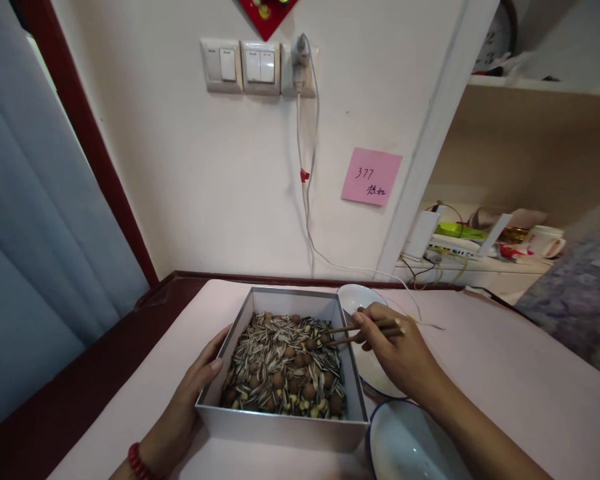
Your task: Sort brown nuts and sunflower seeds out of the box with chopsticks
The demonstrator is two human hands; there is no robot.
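Observation:
My left hand [195,383] holds the left side of a square silver-white box [283,427], thumb at the rim and fingers along the outer wall. Striped sunflower seeds [273,333] fill the box, mixed with round brown nuts [309,391] and pale yellow kernels or beans [315,412]. A pair of wooden chopsticks [346,339] is gripped in my right hand [393,343], over the box's right wall. Their tips reach in among the seeds near a brown nut and some yellow pieces; whether they pinch anything is too small to tell.
Three white enamel bowls line the box's right side: a back bowl [363,298], a middle bowl [377,377] partly under my right hand, and a blue-rimmed front bowl [410,440]. A white cable [350,268] hangs onto the pink-covered table [505,373]. A person's patterned clothing [580,300] shows at right.

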